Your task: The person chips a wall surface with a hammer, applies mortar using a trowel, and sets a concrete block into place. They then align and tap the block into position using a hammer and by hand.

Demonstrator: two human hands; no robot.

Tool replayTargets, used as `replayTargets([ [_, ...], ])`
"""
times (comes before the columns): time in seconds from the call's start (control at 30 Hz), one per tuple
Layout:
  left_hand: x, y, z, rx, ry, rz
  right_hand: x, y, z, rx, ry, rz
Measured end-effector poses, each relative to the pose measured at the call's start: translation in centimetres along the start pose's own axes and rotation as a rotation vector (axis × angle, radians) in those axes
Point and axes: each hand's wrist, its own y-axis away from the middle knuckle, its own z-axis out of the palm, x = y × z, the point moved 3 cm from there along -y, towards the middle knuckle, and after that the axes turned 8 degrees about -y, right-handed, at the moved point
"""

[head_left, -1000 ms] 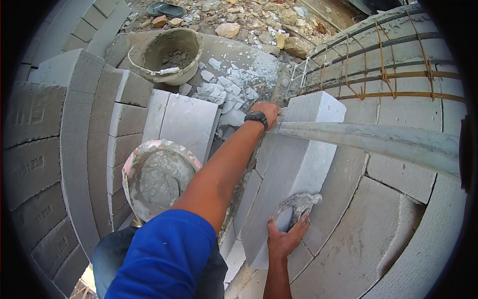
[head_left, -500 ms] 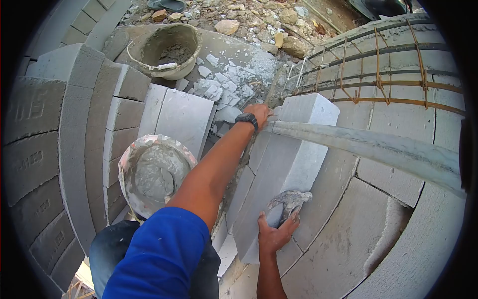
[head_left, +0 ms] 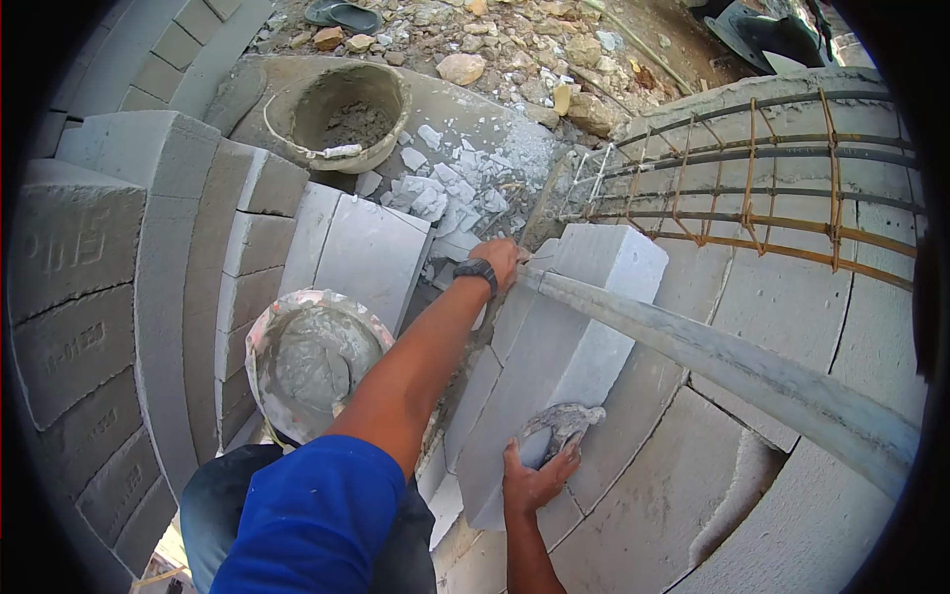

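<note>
My left hand [head_left: 503, 261], with a dark watch at the wrist, reaches over the far end of a pale grey block [head_left: 529, 346]. Its fingers are curled beside the near end of a long metal bar [head_left: 712, 356]; what they pinch is too small to make out. That bar crosses above the block towards the right. My right hand [head_left: 534, 482] grips a grey, mortar-caked tool [head_left: 559, 426] of rounded form, over the block's near part. Its exact kind does not show. A bucket of wet mortar [head_left: 322, 361] stands left of my left forearm.
Stacked blocks [head_left: 79, 238] rise on the left. A second mortar bucket [head_left: 386, 134] stands beyond, next to broken block pieces [head_left: 450, 188]. A rusty rebar cage [head_left: 752, 188] lies at the upper right. Rubble [head_left: 460, 69] and sandals [head_left: 344, 16] are at the back.
The view has tilted, so the far items sit lower and the bar slants more steeply. Both hands stay about where they were on the block, and the right keeps its tool.
</note>
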Motion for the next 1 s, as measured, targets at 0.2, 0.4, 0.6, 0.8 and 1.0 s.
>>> replayTargets([
  [0.2,0.9,1.3,-1.6,-0.090,0.064,-0.024,-0.5,-0.3,-0.2,0.020,-0.009,-0.057],
  [0.4,2.7,3.2,-2.9,-0.143,0.027,-0.061,-0.1,0.2,0.0,-0.027,-0.039,0.019],
  [0.6,2.1,2.9,-2.2,-0.113,0.012,0.006,-0.6,-0.3,-0.1,-0.024,-0.074,0.016],
  [0.8,1.8,3.4,-1.9,-0.082,-0.003,0.030,-0.1,0.0,0.1,-0.010,0.009,0.011],
  [1.0,-1.1,4.3,0.7,-0.098,0.000,-0.065,0.4,0.0,0.3,0.007,0.017,0.013],
])
